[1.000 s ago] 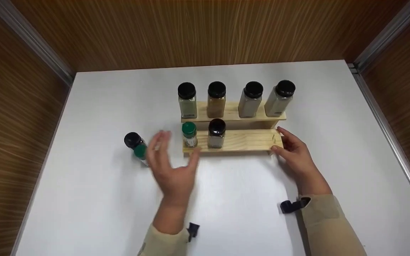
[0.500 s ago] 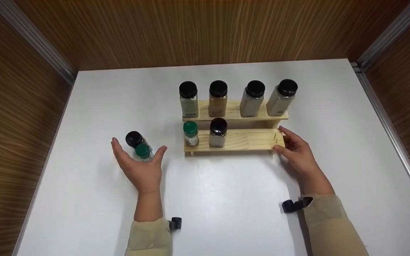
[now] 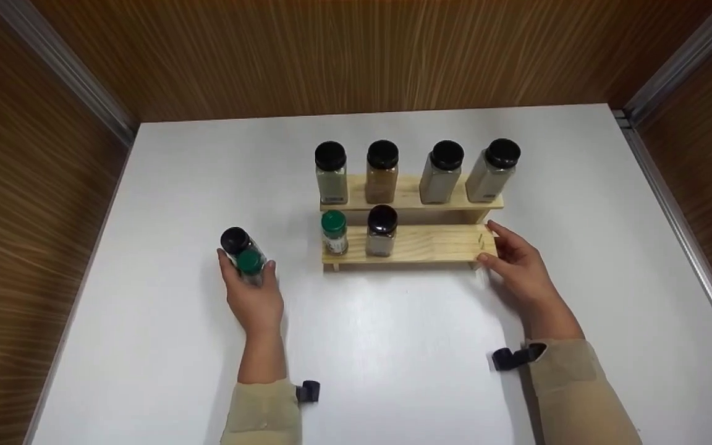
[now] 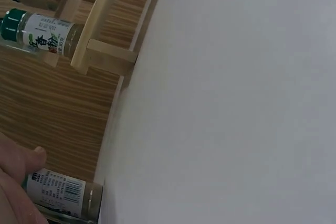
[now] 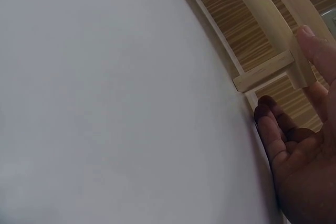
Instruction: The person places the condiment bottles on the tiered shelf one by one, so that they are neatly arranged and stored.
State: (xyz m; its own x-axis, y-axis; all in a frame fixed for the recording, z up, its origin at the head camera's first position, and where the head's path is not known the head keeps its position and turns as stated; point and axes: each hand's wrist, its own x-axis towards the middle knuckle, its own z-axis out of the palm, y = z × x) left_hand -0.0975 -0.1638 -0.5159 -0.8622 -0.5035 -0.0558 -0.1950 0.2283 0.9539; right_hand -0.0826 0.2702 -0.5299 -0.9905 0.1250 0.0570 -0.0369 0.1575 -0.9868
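Note:
My left hand (image 3: 257, 309) is around a small green-capped spice jar (image 3: 250, 262), thumb on its right side and fingers on its left. Just behind that jar stands a black-capped jar (image 3: 235, 240), close to the fingertips. In the left wrist view, the thumb lies by the upper part of the labelled jar (image 4: 63, 193), whose base meets the table. My right hand (image 3: 520, 272) holds the right end of a two-tier wooden spice rack (image 3: 433, 244), thumb at the lower shelf's front corner and index finger behind. Its other fingers (image 5: 270, 135) are bent below the shelf in the right wrist view.
On the rack's lower shelf stand another green-capped jar (image 3: 334, 233) and a short black-capped jar (image 3: 382, 232), both toward the left. Several tall black-capped jars (image 3: 382, 173) line the upper shelf. Wood-grain panels (image 3: 356, 55) border the white table (image 3: 368, 346).
My left hand has moved left from near the rack to the two loose jars, then its spread fingers have closed in around the green-capped one. My right hand has stayed on the rack.

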